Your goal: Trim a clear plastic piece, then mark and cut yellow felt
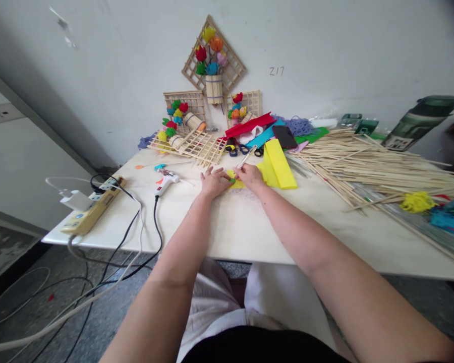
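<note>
My left hand (214, 182) lies on the white table (219, 227) with fingers stretched out, pressing a small yellow foam piece (235, 181). My right hand (249, 175) is closed round a thin pen-like stick (247, 157) whose tip rests on that yellow piece. A small green bit lies at the piece's near edge. A folded yellow foam sheet (278, 164) lies just right of my right hand.
A white glue gun (165, 182) and a power strip (93, 206) with cables lie to the left. A large heap of wooden sticks (371, 164) covers the right side. Coloured foam sheets, scissors (238, 149) and wooden lattice flower crafts (196, 141) stand at the back.
</note>
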Demonstrator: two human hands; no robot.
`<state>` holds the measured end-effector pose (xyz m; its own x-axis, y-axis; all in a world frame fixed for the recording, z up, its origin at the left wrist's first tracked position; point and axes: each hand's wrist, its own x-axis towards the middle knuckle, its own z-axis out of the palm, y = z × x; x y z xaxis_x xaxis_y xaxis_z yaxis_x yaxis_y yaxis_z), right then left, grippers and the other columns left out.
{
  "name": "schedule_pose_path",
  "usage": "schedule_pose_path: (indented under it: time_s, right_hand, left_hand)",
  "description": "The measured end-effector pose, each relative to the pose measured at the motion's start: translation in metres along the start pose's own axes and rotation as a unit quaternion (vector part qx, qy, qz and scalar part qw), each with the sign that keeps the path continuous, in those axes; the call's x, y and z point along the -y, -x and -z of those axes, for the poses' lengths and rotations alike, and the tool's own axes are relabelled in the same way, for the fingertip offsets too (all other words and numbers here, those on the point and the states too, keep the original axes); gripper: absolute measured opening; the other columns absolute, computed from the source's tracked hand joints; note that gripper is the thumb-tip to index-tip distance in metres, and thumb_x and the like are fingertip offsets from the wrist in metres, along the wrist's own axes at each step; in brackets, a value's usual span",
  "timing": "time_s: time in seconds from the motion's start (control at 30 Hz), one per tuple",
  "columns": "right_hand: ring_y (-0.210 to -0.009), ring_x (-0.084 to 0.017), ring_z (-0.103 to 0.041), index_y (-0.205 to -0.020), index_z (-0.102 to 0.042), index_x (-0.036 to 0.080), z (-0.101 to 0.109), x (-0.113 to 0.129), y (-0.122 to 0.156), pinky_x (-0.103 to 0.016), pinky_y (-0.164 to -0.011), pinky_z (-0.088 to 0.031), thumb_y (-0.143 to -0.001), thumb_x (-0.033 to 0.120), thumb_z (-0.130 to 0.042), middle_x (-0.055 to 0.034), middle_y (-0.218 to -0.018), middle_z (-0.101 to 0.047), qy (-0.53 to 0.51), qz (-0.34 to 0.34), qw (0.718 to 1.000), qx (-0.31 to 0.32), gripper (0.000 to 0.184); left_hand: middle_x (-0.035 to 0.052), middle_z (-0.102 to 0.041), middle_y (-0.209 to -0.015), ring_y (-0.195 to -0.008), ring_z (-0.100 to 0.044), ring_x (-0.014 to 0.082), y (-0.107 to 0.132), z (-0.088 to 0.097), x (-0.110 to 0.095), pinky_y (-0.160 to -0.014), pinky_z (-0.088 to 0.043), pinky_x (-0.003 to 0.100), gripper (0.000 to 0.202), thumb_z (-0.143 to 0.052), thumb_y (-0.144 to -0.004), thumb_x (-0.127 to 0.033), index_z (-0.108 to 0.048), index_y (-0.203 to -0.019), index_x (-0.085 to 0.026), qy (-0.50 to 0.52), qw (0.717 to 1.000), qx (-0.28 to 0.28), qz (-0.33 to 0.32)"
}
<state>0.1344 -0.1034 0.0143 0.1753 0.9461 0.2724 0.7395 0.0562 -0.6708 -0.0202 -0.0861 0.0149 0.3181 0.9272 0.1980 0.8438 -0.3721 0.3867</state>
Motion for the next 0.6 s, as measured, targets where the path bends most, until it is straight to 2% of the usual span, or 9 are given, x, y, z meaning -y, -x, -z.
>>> schedule_pose_path:
  time_s: [0.17, 0.43, 0.6]
  right_hand:
    - [-0.08, -0.016, -0.065, -0.084, -0.066, 0.021, 0.0003, 0.0015, 0.0007, -0.023, -0.066, -0.044, -0.082, 0.045, -0.048, -0.0012, -0.076, -0.071, 0.02, 0.002, 1.0, -0.004, 0.03]
    - [-0.082, -0.016, -0.064, -0.086, -0.067, 0.021, 0.0003, 0.0016, 0.0004, -0.023, -0.069, -0.044, -0.082, 0.045, -0.048, -0.0018, -0.079, -0.071, 0.035, 0.0, 0.999, -0.001, 0.031]
    - [-0.083, -0.016, -0.064, -0.087, -0.067, 0.021, 0.0002, 0.0006, -0.0005, -0.023, -0.07, -0.044, -0.082, 0.046, -0.048, -0.0019, -0.079, -0.071, 0.033, 0.003, 0.999, 0.004, 0.032]
  left_hand:
    - [-0.0089, -0.049, -0.132, -0.133, -0.024, 0.0285, 0.0017, -0.0003, -0.0039, -0.107, -0.01, 0.058, 0.024, -0.063, -0.069, -0.051, -0.067, -0.086, -0.035, -0.01, 1.0, -0.009, 0.008]
    - [-0.0097, -0.05, -0.131, -0.133, -0.025, 0.029, 0.0002, -0.0028, -0.0063, -0.107, -0.008, 0.057, 0.023, -0.064, -0.067, -0.051, -0.067, -0.083, -0.035, -0.006, 0.999, -0.01, 0.034]
    - [-0.0096, -0.051, -0.13, -0.132, -0.027, 0.028, -0.003, -0.0019, -0.0022, -0.107, -0.011, 0.056, 0.02, -0.052, -0.077, -0.043, -0.068, -0.084, -0.033, 0.037, 0.998, 0.002, 0.045]
